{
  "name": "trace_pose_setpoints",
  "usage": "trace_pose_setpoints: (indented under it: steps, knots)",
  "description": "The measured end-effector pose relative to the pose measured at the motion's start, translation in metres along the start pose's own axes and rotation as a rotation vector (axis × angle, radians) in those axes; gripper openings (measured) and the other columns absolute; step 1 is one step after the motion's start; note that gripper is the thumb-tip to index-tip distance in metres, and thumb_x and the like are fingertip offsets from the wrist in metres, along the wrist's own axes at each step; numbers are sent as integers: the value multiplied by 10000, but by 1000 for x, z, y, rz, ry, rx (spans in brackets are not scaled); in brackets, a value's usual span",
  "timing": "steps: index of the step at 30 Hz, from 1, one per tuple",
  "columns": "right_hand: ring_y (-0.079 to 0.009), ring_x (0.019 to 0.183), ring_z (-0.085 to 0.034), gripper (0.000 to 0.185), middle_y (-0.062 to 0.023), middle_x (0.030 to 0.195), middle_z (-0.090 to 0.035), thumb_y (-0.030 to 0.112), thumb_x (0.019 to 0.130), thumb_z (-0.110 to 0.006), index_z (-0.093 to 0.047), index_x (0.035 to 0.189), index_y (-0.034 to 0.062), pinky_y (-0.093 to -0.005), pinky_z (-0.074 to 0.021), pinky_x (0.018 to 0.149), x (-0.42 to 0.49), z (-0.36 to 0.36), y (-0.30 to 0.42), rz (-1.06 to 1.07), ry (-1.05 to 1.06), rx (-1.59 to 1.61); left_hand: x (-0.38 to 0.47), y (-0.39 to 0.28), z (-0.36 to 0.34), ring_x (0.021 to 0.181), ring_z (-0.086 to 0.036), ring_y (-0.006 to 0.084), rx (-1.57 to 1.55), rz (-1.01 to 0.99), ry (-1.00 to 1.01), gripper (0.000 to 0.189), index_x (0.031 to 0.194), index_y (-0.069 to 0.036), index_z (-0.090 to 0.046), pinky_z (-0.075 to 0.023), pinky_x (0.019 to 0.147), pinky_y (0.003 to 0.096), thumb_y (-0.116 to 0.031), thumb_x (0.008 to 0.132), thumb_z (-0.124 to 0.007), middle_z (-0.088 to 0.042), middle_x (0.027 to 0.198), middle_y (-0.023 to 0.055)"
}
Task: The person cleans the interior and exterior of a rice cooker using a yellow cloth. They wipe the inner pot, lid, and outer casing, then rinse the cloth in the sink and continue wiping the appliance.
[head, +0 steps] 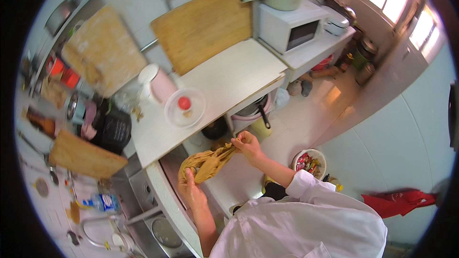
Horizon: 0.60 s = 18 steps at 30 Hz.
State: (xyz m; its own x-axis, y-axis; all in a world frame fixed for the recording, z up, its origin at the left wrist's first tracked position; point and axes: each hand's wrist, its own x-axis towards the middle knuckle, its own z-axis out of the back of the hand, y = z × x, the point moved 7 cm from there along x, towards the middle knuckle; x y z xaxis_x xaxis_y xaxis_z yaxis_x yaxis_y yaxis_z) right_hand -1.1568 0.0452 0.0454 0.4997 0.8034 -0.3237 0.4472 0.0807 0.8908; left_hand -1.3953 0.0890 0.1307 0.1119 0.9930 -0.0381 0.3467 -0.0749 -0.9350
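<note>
A crumpled mustard-brown cloth [209, 166] is stretched between my two hands, in front of the counter's edge. My left hand [192, 188] grips its lower left end, with the thumb on top of the folds. Pinched between the fingers of my right hand [248, 146] is the narrow, twisted upper right end. Between the hands the cloth hangs in loose folds, and its full shape cannot be made out. Beyond it, on the white countertop [229, 79], stands a clear plastic bowl [168, 113] with a round red thing [184, 103] in it.
A pink kettle [163, 86] stands by the bowl. To the left are a steel double sink [138, 186], a blue-labelled bottle [104, 202] and a wooden cutting board [86, 154]. A white microwave [290, 30] is at the back right. A waste bin [322, 156] stands on the floor at right.
</note>
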Motion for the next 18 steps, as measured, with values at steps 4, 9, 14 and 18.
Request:
trace_pose_setpoints:
  steps: [4, 9, 14, 18]
  knots:
    - [-184, 1082, -583, 495, -95, 1231, -553, 298, 910, -696, -473, 1307, 102, -370, -513, 887, 6, 102, 27, 4, -139, -301, 2, -1, -135, 1008, -622, 184, 189, -184, 231, 367, 1223, 55, -604, -496, 893, 306, -180, 945, -646, -638, 1193, 121]
    - [-174, 1230, -496, 721, -80, 1412, -424, 517, 940, -585, -312, 1482, 126, -374, -449, 1002, -43, 112, 114, -140, 317, 640, -20, 34, -272, 1025, -611, 169, 250, -101, 665, 367, 1187, 43, -626, -489, 907, 299, -106, 861, -703, -644, 1156, 98]
    - [-126, 1083, -559, 582, -8, 1203, -543, 545, 980, -500, -443, 1356, 105, -314, -476, 934, -40, 143, 112, 104, 193, 595, -52, 97, -349, 1090, -587, 168, -188, 458, 960, 524, 1300, 40, -534, -457, 965, 281, -121, 816, -653, -579, 1244, 122]
    - [-128, 1059, -564, 567, -22, 1162, -576, 555, 995, -456, -479, 1312, 85, -308, -479, 915, -28, 187, 125, 29, -254, 609, -56, 112, -394, 1227, -510, 201, -179, 570, 1133, 786, 1483, 34, -286, -396, 1054, 319, -161, 797, -614, -481, 1339, 136]
